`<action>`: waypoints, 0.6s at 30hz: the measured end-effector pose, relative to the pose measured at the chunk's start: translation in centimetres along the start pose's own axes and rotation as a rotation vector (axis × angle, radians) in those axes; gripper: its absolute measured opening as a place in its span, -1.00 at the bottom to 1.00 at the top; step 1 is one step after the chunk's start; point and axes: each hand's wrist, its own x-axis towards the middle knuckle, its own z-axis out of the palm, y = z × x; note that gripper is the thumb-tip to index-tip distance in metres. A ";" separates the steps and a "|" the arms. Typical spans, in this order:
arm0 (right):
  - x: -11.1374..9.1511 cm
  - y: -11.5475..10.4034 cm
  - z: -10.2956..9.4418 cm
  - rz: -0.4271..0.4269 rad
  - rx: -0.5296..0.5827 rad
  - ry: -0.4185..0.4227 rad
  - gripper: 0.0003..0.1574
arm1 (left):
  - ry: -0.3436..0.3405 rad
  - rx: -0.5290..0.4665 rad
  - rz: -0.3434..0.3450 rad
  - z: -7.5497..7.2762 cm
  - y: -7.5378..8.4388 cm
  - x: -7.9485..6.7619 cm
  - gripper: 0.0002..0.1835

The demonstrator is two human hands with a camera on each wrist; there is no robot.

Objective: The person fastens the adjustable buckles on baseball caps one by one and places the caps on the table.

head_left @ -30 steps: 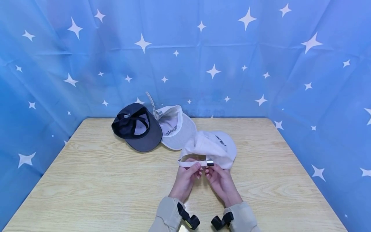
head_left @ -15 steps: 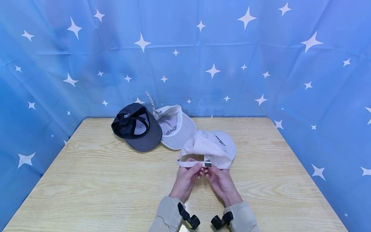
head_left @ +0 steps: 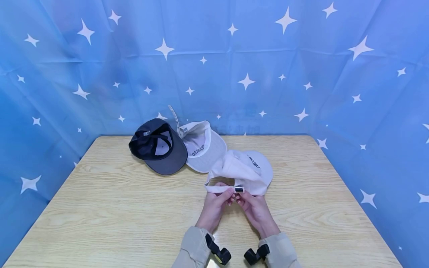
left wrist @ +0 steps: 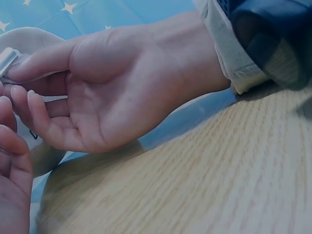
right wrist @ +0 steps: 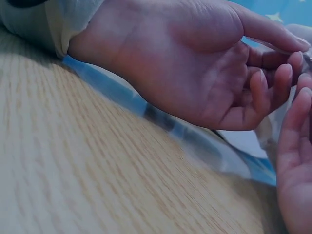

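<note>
A white baseball cap [head_left: 246,163] with dark lettering lies near the middle of the table, its back opening facing me and its brim pointing right. My left hand [head_left: 214,208] pinches the cap's strap [head_left: 219,189] between thumb and fingers, just left of the metal buckle [head_left: 239,190]. At the buckle's right end, my right hand [head_left: 256,212] pinches the strap with thumb and forefinger. In the left wrist view the silvery buckle [left wrist: 7,59] shows at the left thumb tip. The fingertips of both hands nearly meet under the buckle.
A dark grey cap [head_left: 167,156] lies upturned at the back left of the wooden table [head_left: 117,208]. Between it and the held cap rests a light grey cap [head_left: 209,149], inside showing, its loose strap [head_left: 174,116] sticking up. A blue star-patterned curtain [head_left: 214,74] stands behind.
The metal buckle has shifted slightly left along the strap, closer to the left thumb, and its face has tilted. The hands keep their hold; the other two caps have not moved.
</note>
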 end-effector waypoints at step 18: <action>-0.2 -0.3 0.0 0.026 0.125 0.026 -0.77 | -0.004 -0.083 -0.036 -0.3 0.1 0.2 -0.73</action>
